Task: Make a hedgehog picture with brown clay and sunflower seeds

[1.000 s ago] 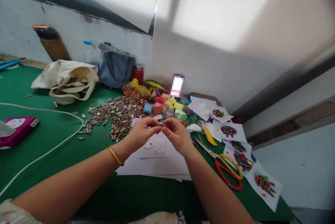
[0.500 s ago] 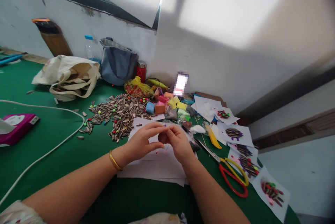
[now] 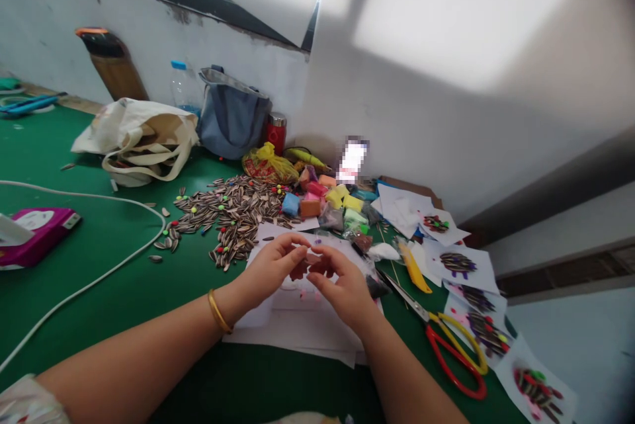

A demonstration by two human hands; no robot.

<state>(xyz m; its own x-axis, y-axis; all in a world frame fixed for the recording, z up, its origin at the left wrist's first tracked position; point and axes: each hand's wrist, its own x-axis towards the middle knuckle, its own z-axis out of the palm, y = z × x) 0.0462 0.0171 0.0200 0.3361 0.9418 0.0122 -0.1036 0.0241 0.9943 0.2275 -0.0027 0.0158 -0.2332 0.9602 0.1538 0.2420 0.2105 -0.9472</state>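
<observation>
My left hand (image 3: 278, 270), with a gold bangle on its wrist, is closed in a pinch over the white paper sheets (image 3: 292, 338). Facing it, my right hand (image 3: 344, 285) has its thumb and curled fingers close to the left fingertips. Between the fingertips is a small brownish piece (image 3: 311, 258), mostly hidden, its kind unclear. Pink bits of a paper drawing (image 3: 303, 295) show beneath the hands. Striped sunflower seeds (image 3: 243, 206) lie in a pile beyond my left hand, mixed with small coloured balls. Coloured clay blocks (image 3: 311, 208) and bags sit behind the hands.
Red-and-yellow-handled scissors (image 3: 456, 351) and a yellow cutter (image 3: 415, 268) lie to the right, beside papers with seed-covered figures (image 3: 457, 262). A cream bag (image 3: 133, 139), blue bag (image 3: 233, 116), bottles and a phone (image 3: 352, 161) stand behind. A white cable (image 3: 114, 262) curves at left.
My hands have shifted their hold on the small piece, with the left fingers first opening out and then closing again. The whole view has drifted slightly, moving the scene rightward.
</observation>
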